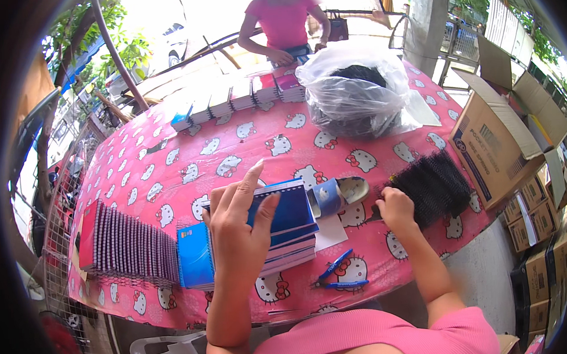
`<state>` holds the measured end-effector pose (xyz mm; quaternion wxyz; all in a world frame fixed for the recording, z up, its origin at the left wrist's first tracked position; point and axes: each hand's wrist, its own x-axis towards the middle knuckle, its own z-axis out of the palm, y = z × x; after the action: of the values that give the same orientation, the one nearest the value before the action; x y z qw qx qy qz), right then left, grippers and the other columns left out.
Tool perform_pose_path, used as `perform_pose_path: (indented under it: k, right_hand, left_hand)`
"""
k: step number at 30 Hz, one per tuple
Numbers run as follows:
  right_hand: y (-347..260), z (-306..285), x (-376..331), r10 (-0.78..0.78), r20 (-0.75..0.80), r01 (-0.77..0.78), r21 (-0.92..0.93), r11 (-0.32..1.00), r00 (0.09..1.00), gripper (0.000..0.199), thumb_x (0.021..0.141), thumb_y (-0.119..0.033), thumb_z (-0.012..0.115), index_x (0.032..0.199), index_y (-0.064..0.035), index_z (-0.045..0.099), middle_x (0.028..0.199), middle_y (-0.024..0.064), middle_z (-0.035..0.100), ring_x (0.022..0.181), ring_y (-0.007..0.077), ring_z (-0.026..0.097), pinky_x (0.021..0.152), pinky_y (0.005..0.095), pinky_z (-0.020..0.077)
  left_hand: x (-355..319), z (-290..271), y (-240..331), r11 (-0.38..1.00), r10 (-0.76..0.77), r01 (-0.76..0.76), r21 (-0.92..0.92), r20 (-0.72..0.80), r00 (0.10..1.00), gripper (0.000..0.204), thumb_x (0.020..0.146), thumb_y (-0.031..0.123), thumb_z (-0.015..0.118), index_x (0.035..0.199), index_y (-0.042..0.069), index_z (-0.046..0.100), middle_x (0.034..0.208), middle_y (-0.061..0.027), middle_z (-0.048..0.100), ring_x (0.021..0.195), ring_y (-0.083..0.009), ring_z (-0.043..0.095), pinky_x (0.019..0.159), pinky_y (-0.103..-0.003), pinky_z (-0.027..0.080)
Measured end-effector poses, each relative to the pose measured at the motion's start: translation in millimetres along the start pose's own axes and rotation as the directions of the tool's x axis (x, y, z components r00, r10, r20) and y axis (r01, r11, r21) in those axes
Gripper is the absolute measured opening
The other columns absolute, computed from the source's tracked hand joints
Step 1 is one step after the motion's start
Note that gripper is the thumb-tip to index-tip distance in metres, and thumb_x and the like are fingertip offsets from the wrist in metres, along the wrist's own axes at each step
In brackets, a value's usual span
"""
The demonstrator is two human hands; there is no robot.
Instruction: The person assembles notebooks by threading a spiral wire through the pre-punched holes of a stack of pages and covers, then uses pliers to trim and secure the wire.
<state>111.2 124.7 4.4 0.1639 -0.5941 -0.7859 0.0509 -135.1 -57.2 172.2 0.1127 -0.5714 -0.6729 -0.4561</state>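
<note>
My left hand (238, 225) is raised over a stack of unbound blue notebooks (288, 208), its fingers stretched and the thumb apart. A row of punched holes runs along the top cover's edge. At the right, my right hand (397, 208) pinches at the left ends of a pile of black spiral coils (430, 187); its fingertips partly hide what they grip, which looks like one coil. Between the hands lies a blue slide sandal (329, 197). Pliers with blue handles (344, 276) rest near the table's front edge.
Spiral-bound notebooks (133, 244) form a long row at the left, ending in a blue-covered one (194, 255). Across the table (232, 150), a person in pink (281, 21) stands behind more notebooks (234, 96). A plastic bag (356, 99) holds black coils; cardboard boxes (494, 141) stand right.
</note>
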Motion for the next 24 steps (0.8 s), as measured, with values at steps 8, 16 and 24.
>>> perform_pose_path:
  k: [8, 16, 24]
  right_hand:
    - [-11, -58, 11, -0.067, -0.163, 0.102, 0.220, 0.970, 0.984, 0.015, 0.081, -0.006, 0.066, 0.094, -0.0025, 0.061, 0.092, 0.0159, 0.062, 0.093, 0.0341, 0.063, 0.078, 0.0420, 0.0514]
    - [-125, -137, -4, -0.546, -0.369, 0.592, 0.743, 0.312, 0.752, 0.023, 0.077, 0.001, 0.072, 0.100, -0.0038, 0.071, 0.090, 0.0060, 0.064, 0.078, 0.0122, 0.060, 0.066, 0.0229, 0.0458]
    - [-138, -154, 6, -0.654, -0.327, 0.624, 0.727, 0.287, 0.682, 0.020, 0.075, -0.003, 0.074, 0.095, -0.0044, 0.071, 0.085, 0.0071, 0.064, 0.075, 0.0157, 0.061, 0.065, 0.0283, 0.0480]
  left_hand:
    - [3, 0, 4, 0.999, 0.016, -0.017, -0.039, -0.041, 0.999, 0.018, 0.078, 0.020, 0.076, 0.086, 0.005, 0.073, 0.083, -0.0050, 0.068, 0.083, -0.0204, 0.057, 0.075, -0.033, 0.046]
    - [2, -1, 3, 0.999, 0.012, -0.014, -0.035, -0.046, 0.999, 0.018, 0.077, 0.019, 0.077, 0.087, 0.005, 0.074, 0.082, -0.0048, 0.068, 0.082, -0.0202, 0.058, 0.073, -0.032, 0.046]
    - [0, -1, 3, 0.999, 0.024, -0.026, -0.028, -0.050, 0.998, 0.019, 0.078, 0.021, 0.077, 0.088, 0.005, 0.074, 0.082, -0.0051, 0.068, 0.082, -0.0201, 0.058, 0.074, -0.033, 0.046]
